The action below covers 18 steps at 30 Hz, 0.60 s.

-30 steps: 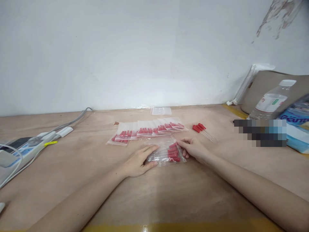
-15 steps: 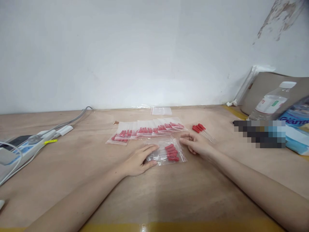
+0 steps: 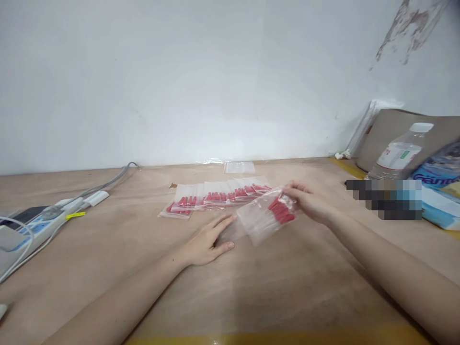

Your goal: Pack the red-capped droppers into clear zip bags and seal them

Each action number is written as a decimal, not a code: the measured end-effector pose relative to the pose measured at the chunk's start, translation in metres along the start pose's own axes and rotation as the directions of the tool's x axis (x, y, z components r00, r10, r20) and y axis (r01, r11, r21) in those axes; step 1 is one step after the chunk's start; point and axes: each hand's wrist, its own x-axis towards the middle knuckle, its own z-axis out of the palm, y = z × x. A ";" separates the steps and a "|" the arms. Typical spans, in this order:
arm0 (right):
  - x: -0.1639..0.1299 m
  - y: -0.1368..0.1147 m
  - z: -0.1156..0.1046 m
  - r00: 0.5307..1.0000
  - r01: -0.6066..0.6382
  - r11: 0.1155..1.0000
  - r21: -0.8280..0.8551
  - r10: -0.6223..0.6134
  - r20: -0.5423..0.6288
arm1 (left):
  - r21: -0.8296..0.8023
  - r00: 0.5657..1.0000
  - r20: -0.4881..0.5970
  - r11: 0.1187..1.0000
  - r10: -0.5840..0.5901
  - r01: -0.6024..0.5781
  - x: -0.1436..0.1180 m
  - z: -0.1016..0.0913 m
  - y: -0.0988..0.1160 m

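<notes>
While your left hand (image 3: 208, 242) lies on the wooden tabletop (image 3: 201, 302) with its thumb and fingers spread, your right hand (image 3: 305, 199) pinches a clear plastic bag (image 3: 257, 223) near its upper right corner. The bag slants between your hands, slightly blurred, its red-ended pieces (image 3: 281, 211) gathered at the end by your right fingers. You cannot tell whether your left fingertips touch it. Just beyond it, overlapping filled bags (image 3: 215, 194) form a row, with a flat clear packet (image 3: 239, 167) behind them, near the wall (image 3: 179, 86).
</notes>
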 end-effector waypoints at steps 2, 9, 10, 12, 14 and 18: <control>0.005 -0.018 -0.004 0.996 -0.001 0.998 0.070 0.007 -0.087 | 0.008 1.000 0.013 1.000 0.005 -0.005 0.001 0.000 0.000; 0.041 -0.041 0.069 0.979 -0.103 0.842 0.529 0.181 -0.097 | 0.034 1.000 0.023 0.999 0.004 -0.005 0.002 -0.001 0.001; 0.045 -0.036 0.086 0.969 -0.121 0.808 0.577 0.222 -0.106 | 0.033 1.000 0.018 0.999 0.011 -0.012 0.002 -0.001 0.001; 0.048 -0.024 0.116 0.939 -0.139 0.761 0.633 0.304 -0.159 | 0.027 0.999 0.002 0.999 0.032 -0.032 0.002 0.000 0.001; 0.042 -0.014 0.139 0.929 -0.149 0.746 0.649 0.331 -0.168 | 0.017 0.999 -0.011 0.999 0.050 -0.050 0.002 0.000 0.001; 0.018 -0.014 0.147 0.936 -0.315 0.769 0.557 0.350 0.047 | 0.018 0.999 -0.010 0.999 0.049 -0.049 0.002 0.001 -0.001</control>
